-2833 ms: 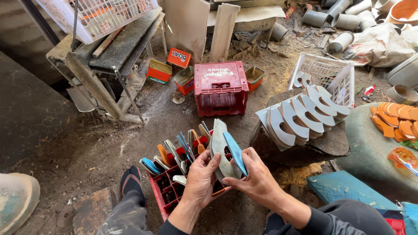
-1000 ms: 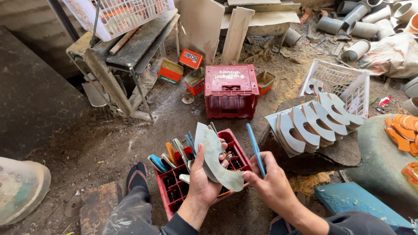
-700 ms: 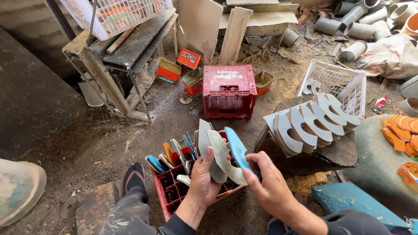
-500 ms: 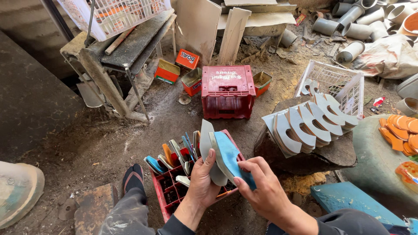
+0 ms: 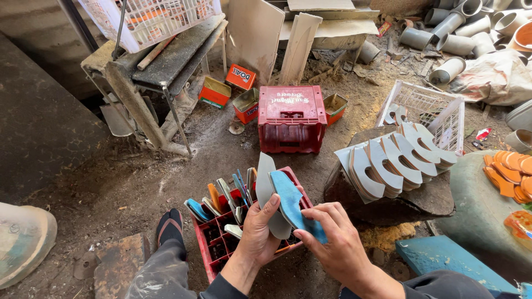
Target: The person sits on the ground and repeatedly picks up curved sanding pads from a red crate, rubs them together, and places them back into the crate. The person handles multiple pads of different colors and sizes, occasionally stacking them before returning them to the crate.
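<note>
Head view, my count: two insole cutouts, one grey [image 5: 265, 188] gripped in left hand [image 5: 257, 235], one blue [image 5: 293, 202] pinched by right hand [image 5: 335, 243], both above one red divided crate [image 5: 219, 249].

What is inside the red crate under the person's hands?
The red crate holds shoe insoles standing upright in its compartments, blue, orange and grey. The left hand and right hand cover its far compartments, so those contents are hidden.

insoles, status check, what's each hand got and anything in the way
Left hand grips grey insole. Right hand pinches blue insole against it. Both over the red crate of upright insoles; nothing between.
</note>
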